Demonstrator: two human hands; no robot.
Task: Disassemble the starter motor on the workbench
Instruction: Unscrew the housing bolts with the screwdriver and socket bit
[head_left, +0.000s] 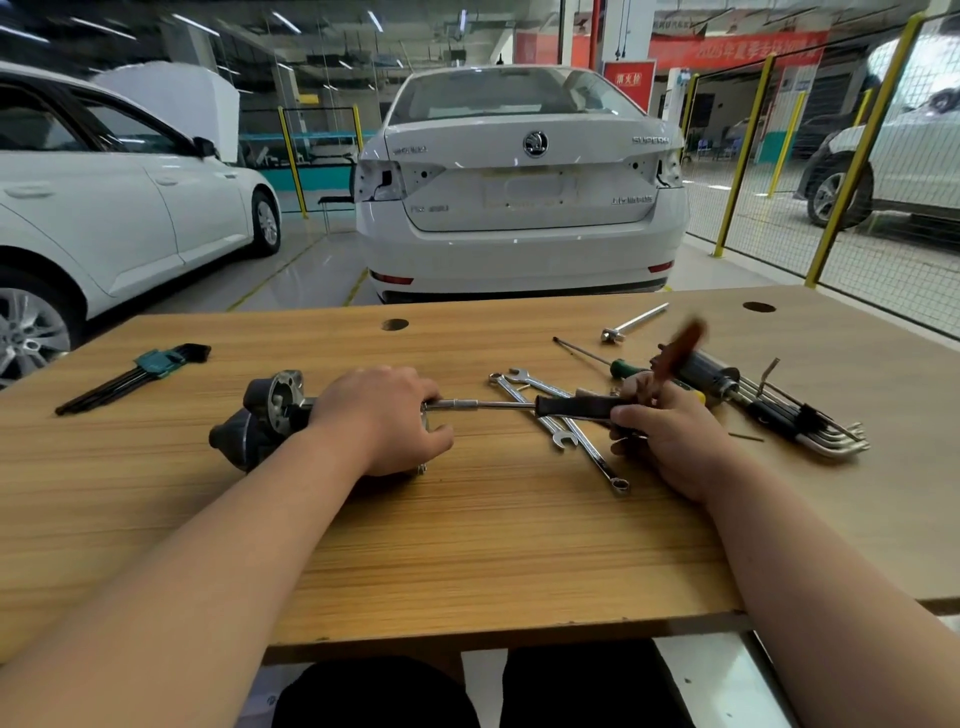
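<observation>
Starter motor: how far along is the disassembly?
Done: unclear; a grey cylinder beside the hex keys may be a removed part. In hand: left hand holds the starter motor while right hand holds a black-handled driver against its end. Left: it looks still assembled.

Open wood along near edge of bench (493, 561). Starter motor (249, 431) blocks left-middle. Wrenches (563, 440) in middle. Tool pile (789, 415) crowds right. Hex keys (130, 376) far left.

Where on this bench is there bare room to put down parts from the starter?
Bare wood runs along the workbench's near edge between your forearms, and at left between the black hex keys and starter motor. Right of centre is crowded: socket driver, wrenches, screwdriver, silver hex keys.
</observation>
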